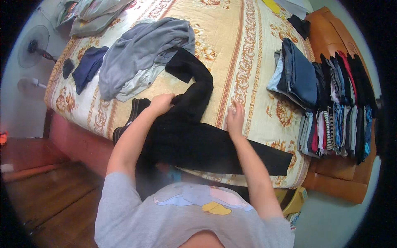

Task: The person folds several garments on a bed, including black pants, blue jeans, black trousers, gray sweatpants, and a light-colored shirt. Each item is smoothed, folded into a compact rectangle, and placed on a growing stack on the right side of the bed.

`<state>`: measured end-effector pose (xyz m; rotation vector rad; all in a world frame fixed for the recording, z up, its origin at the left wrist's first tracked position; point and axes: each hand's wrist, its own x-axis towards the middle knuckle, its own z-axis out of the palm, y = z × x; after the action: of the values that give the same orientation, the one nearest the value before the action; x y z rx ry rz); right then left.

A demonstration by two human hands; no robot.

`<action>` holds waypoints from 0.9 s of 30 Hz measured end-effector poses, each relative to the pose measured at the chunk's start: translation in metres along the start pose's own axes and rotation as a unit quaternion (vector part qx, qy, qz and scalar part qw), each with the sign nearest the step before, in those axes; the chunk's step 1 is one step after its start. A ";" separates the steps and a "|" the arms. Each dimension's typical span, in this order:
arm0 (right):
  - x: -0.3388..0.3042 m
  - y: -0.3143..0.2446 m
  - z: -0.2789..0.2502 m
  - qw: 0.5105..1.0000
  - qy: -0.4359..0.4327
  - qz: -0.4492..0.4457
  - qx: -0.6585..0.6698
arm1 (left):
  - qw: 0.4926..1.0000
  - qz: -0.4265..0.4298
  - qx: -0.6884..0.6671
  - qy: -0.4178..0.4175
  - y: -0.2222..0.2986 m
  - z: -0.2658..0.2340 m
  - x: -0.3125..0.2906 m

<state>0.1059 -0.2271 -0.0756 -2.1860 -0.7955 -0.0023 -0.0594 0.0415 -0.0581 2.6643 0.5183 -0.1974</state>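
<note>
A pair of black trousers [194, 144] lies across the near side of the bed. One leg stretches right toward the bed's edge; the other bends up and away at the middle. My left hand [162, 103] is closed on the cloth near the waist end, where pale stitching shows. Just beyond the right-hand leg, my right hand [235, 118] is over the patterned bedspread [225, 66], fingers stretched out and holding nothing. My right forearm crosses above that leg. Past my left hand lies a crumpled grey garment [136, 53], with a pale cloth [142, 82] partly beneath it.
A navy garment [89, 68] and a small dark cloth [68, 68] lie at the left. Folded jeans [295, 74] are stacked on the right, beside rows of folded clothes [337, 124] along the wooden headboard [335, 180]. A fan [35, 46] stands beyond the bed's left side.
</note>
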 end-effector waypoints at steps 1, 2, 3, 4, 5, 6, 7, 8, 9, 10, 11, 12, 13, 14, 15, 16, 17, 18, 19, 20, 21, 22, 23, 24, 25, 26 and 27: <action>0.038 -0.020 0.011 1.000 -0.012 -0.025 0.011 | 0.999 -0.025 -0.008 0.048 0.005 -0.011 -0.006; 0.072 -0.021 0.032 1.000 -0.024 -0.018 -0.002 | 0.994 -0.045 -0.016 0.096 0.012 -0.025 -0.011; 0.102 -0.021 0.055 0.999 -0.038 -0.011 -0.013 | 0.987 -0.067 -0.023 0.143 0.015 -0.037 -0.019; 0.128 -0.032 0.074 0.997 -0.054 0.051 -0.010 | 0.965 -0.071 -0.021 0.250 0.013 -0.050 -0.031; 0.148 -0.042 0.091 0.991 -0.070 0.115 -0.008 | 0.933 -0.072 -0.018 0.353 0.010 -0.062 -0.043; 0.162 -0.041 0.105 0.984 -0.102 0.149 0.005 | 0.907 -0.078 -0.050 0.410 0.010 -0.078 -0.056; 0.172 -0.036 0.120 0.974 -0.135 0.182 0.018 | 0.877 -0.084 -0.082 0.465 0.009 -0.090 -0.066; 0.176 -0.040 0.132 0.961 -0.173 0.212 0.031 | 0.868 -0.115 -0.075 0.478 0.002 -0.094 -0.075; 0.177 -0.041 0.140 0.960 -0.214 0.177 -0.028 | 0.858 -0.144 -0.068 0.488 -0.005 -0.096 -0.082; 0.177 -0.040 0.144 0.953 -0.251 0.142 -0.087 | 0.863 -0.145 -0.047 0.482 -0.011 -0.097 -0.088; 0.177 -0.039 0.144 0.941 -0.287 0.105 -0.149 | 0.863 -0.143 -0.055 0.482 -0.013 -0.094 -0.091; 0.172 -0.029 0.150 0.949 -0.241 0.092 -0.183 | 0.863 -0.140 -0.063 0.481 -0.014 -0.090 -0.094; 0.171 -0.022 0.149 0.952 -0.241 0.089 -0.167 | 0.864 -0.135 -0.072 0.480 -0.015 -0.088 -0.095; 0.168 -0.017 0.143 0.954 -0.242 0.088 -0.152 | 0.866 -0.135 -0.082 0.474 -0.016 -0.083 -0.095; 0.168 -0.009 0.130 0.957 -0.237 0.090 -0.140 | 0.868 -0.129 -0.096 0.470 -0.017 -0.077 -0.091; 0.168 0.026 0.128 0.969 -0.218 0.108 -0.048 | 0.871 -0.120 -0.111 0.464 -0.017 -0.072 -0.087; 0.163 0.013 0.117 0.983 -0.120 0.139 0.009 | 0.867 -0.134 -0.113 0.467 -0.020 -0.069 -0.088; 0.158 0.007 0.099 0.961 -0.117 0.186 0.169 | 0.864 -0.143 -0.119 0.468 -0.021 -0.067 -0.088; 0.149 0.004 0.076 0.912 -0.106 0.230 0.323 | 0.862 -0.147 -0.127 0.468 -0.021 -0.065 -0.087; 0.138 -0.008 0.054 0.900 -0.092 0.187 0.382 | 0.852 -0.125 -0.135 0.490 -0.021 -0.063 -0.087; 0.123 -0.014 0.030 0.885 -0.073 0.144 0.437 | 0.847 -0.115 -0.131 0.502 -0.020 -0.061 -0.087; 0.107 -0.011 0.014 0.852 0.038 0.136 0.504 | 0.843 -0.105 -0.125 0.513 -0.016 -0.059 -0.089; 0.089 -0.008 -0.006 0.807 0.150 0.124 0.558 | 0.838 -0.094 -0.125 0.523 -0.013 -0.055 -0.091; 0.067 -0.017 -0.033 0.780 0.219 0.150 0.567 | 0.829 -0.070 -0.109 0.544 -0.010 -0.049 -0.094; 0.043 -0.026 -0.058 0.748 0.286 0.173 0.573 | 0.840 -0.076 -0.101 0.527 -0.011 -0.039 -0.097; 0.016 -0.022 -0.074 0.735 0.343 0.192 0.553 | 0.853 -0.078 -0.095 0.507 -0.014 -0.024 -0.100; -0.008 -0.016 -0.089 0.720 0.398 0.210 0.528 | 0.867 -0.081 -0.090 0.484 -0.015 -0.009 -0.103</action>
<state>0.1128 -0.2845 -0.0051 -1.0005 0.2356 -0.1982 -0.1594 0.0242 -0.0332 2.3572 0.9829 1.1419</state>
